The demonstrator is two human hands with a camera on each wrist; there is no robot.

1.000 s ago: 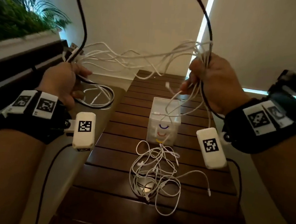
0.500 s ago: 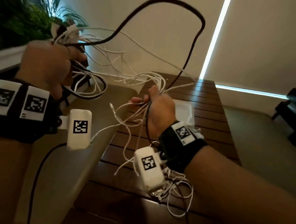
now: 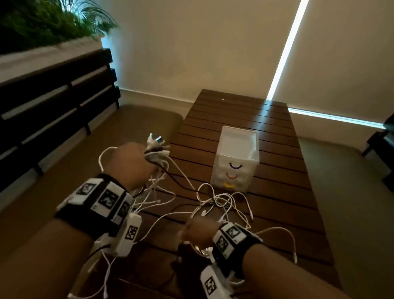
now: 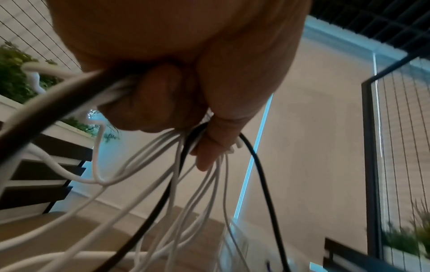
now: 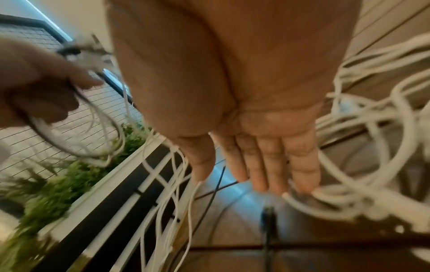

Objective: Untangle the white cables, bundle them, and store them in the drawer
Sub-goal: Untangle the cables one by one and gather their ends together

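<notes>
While the left hand (image 3: 130, 162) grips a bunch of white cables (image 4: 163, 174) with one black cable (image 4: 149, 211), plug ends sticking up above the fist, the right hand (image 5: 251, 114) hangs with straight fingers, holding nothing, low over the loose tangle (image 3: 222, 204) on the table (image 3: 270, 182). Probably it reaches for more strands. The drawer box (image 3: 236, 161) stands behind, drawers closed.

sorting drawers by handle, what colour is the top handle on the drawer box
Purple, on the drawer box; clearest in the head view.
</notes>
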